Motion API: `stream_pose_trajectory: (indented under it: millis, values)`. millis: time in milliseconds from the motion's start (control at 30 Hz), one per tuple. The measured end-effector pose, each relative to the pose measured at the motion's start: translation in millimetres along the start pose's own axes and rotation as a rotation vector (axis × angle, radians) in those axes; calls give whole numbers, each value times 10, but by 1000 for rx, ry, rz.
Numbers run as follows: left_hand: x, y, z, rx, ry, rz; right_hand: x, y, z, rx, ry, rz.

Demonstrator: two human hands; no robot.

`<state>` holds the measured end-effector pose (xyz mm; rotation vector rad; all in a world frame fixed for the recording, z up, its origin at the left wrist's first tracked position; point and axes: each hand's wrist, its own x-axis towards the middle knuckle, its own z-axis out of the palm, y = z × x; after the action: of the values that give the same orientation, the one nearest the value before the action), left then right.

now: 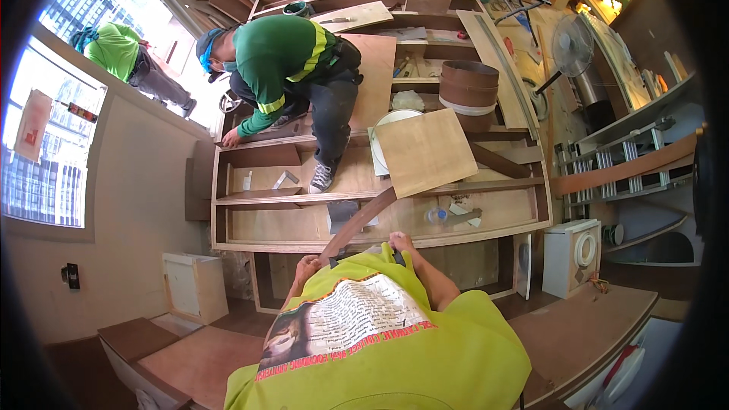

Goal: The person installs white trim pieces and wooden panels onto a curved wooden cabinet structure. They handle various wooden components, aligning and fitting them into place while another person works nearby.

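Note:
My left hand point(307, 265) is closed at the near end of a brown flexible strip point(358, 223), in front of my waist. From there the strip curves up and to the right and passes under a square plywood panel point(430, 152). My right hand point(401, 242) is held close to my body by the near edge of the wooden frame point(456, 240). Its fingers are pressed together, and what they hold, if anything, is too small to make out. A round white-edged piece lies partly under the panel.
A co-worker in a green shirt point(277, 53) crouches on the compartmented frame, one foot inside it. Brown coiled banding point(468, 87) stands beyond the panel. A fan point(571, 45) and ladder point(630, 159) are at right; white boxes point(571, 254) flank me. Another person point(114, 53) is outside, left.

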<state>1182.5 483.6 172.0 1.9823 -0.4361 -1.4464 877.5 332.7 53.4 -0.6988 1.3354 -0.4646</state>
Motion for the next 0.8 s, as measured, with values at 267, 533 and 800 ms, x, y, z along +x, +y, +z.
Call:
stream_pose_trajectory:
  millis: [267,533,800]
  values:
    - [562,-101,5,254,13,249,1138,451,-633,-99,-337,-317]
    - [76,-415,-108,-73,186,5,581,637,-275,-127,-350,35]
    - [8,-377,-64,-123,196,34,702,285,-445,-94,-380,279]
